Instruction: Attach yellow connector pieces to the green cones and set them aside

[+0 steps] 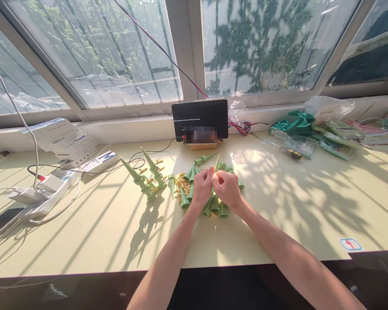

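Note:
My left hand [201,186] and my right hand [226,187] meet over a heap of green cone pieces [215,206] on the pale yellow table [110,232]. Both hands are closed in a pinch on one green cone [217,164] whose tip points up between my fingers. Small yellow pegs [183,184] lie in a cluster just left of my left hand. Two finished green spiked stems [146,176] with yellow pegs stand tilted further left.
A black tablet [200,118] leans at the window sill behind the heap. A power strip and cables [48,189] with papers [64,140] lie at the left. Bags of green material [310,131] sit at the back right. A small sticker [350,244] marks the front right edge.

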{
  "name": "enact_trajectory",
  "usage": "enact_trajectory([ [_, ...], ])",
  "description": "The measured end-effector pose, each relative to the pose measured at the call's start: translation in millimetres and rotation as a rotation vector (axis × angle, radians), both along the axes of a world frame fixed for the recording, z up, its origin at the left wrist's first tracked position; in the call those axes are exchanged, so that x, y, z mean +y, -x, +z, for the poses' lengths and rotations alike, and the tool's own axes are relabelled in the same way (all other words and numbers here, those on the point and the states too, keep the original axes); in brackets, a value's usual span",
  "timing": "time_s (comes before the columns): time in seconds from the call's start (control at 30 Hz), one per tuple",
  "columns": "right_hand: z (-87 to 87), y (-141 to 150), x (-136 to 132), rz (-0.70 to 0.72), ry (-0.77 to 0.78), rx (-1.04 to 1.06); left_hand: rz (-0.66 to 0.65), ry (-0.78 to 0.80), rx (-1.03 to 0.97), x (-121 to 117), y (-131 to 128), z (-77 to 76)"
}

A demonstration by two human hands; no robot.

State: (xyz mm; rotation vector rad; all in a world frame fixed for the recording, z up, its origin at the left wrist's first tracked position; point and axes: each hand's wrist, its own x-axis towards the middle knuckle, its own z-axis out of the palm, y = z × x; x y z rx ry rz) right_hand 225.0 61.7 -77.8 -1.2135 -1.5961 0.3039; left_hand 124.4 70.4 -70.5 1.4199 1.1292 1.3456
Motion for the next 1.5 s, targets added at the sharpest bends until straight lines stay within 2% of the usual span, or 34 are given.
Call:
enact_trajectory([
  [0.3, 2.1, -2, 0, 0.022, 0.031, 0.018, 0.074, 0.014, -0.022, -3, 3, 7.8],
  [0.47, 4.7, -4, 2, 0.026, 0.068, 0.046, 0.105, 0.018, 0.008, 1, 9, 7.0],
  [0.63, 7.9, -8, 4, 0.022, 0.089, 0.042, 0.279, -0.104, 0.236, 1, 14, 10.4],
  [0.73, 7.6, -13, 8, -0.031, 0.082, 0.037, 0.348, -0.117, 0.400, -1, 18, 14.4],
  [0.87, 4.8, -21, 15, -0.066, 0.093, 0.062, 0.374, -0.082, 0.592, -1, 21, 14.7],
  [1.1, -1.4, -28, 23, -0.085, 0.093, 0.015, 0.381, -0.004, 0.881, -1, 23, 4.8],
  [1.33, -6.7, -32, 29, -0.071, 0.102, -0.047, 0.381, 0.062, 0.934, -2, 23, 5.0],
  [1.5, -7.2, -35, 31, -0.076, 0.101, -0.070, 0.420, 0.048, 0.874, -3, 22, 8.1],
])
